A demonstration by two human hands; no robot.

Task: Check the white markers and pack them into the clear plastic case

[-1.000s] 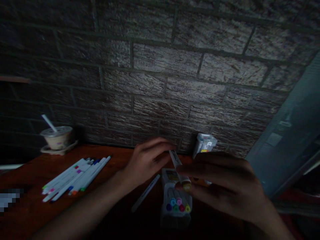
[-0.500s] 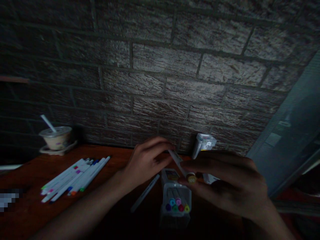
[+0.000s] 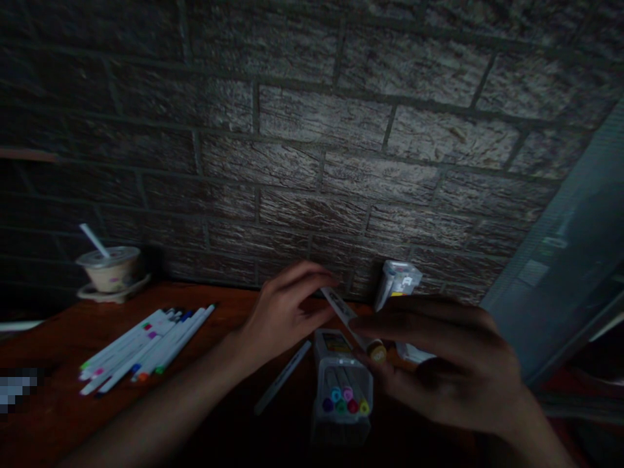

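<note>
Both my hands hold one white marker (image 3: 348,316) with a yellow cap end, tilted above the table. My left hand (image 3: 285,312) pinches its upper end, fingers closed. My right hand (image 3: 448,364) grips the capped lower end, fingers curled. Just below stands a clear marker case (image 3: 341,383) with several coloured caps showing. A single white marker (image 3: 283,377) lies on the table beside the case. The light is dim.
Several white markers (image 3: 146,348) lie in a row on the wooden table (image 3: 58,403) at the left. A lidded cup with a straw (image 3: 108,268) stands at the back left. A clear box (image 3: 398,281) leans against the brick wall (image 3: 312,143). A grey panel (image 3: 570,273) is at the right.
The held marker has tilted flatter, its capped end moving right and its upper end left. Both hands shifted slightly; nothing else moved.
</note>
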